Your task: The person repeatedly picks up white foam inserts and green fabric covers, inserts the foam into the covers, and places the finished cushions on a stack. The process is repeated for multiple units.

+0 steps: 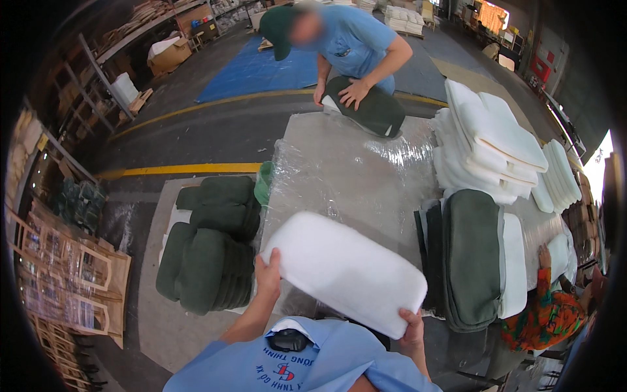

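Observation:
Between my two hands I hold a white foam cushion pad point(346, 268), long with rounded corners, tilted over the near edge of the plastic-covered table point(353, 176). My left hand point(268, 271) grips its left end, thumb on top. At the lower right corner my right hand point(411, 326) is closed on the pad too. To the right lies a stack of dark green cushion covers point(471, 261), with white pads point(513, 264) beside it. On my left stand piles of dark green covered cushions point(212, 268).
Across the table a co-worker in blue handles a dark green cushion point(369, 108). A tall pile of white pads point(490, 137) stands at the far right. Another person in an orange patterned sleeve point(548, 320) works at right. Wooden frames point(78, 274) stand at far left.

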Tool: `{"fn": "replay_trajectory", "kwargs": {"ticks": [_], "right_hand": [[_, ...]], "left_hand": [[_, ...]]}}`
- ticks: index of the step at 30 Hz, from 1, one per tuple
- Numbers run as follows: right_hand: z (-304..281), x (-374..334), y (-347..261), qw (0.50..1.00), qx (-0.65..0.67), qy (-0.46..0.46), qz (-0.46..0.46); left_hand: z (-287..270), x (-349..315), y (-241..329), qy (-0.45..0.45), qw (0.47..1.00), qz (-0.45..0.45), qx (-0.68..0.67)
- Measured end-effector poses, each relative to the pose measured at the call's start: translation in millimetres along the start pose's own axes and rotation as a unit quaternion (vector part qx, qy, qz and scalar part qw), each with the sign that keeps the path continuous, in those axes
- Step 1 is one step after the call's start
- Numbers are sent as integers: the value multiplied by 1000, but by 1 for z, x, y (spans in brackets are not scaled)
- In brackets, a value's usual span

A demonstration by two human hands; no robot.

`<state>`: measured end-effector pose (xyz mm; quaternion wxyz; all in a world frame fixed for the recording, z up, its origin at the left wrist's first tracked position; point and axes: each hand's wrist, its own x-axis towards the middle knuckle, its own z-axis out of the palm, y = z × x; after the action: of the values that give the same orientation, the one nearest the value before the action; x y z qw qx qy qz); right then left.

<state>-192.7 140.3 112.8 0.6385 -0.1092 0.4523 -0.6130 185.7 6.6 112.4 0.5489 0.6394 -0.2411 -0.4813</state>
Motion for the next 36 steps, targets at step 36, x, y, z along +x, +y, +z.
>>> {"fn": "replay_trajectory", "kwargs": {"ticks": [36], "right_hand": [[-21, 112, 24, 974, -163, 26, 153]], "left_hand": [[-78, 89, -47, -9, 957, -277, -83]]}}
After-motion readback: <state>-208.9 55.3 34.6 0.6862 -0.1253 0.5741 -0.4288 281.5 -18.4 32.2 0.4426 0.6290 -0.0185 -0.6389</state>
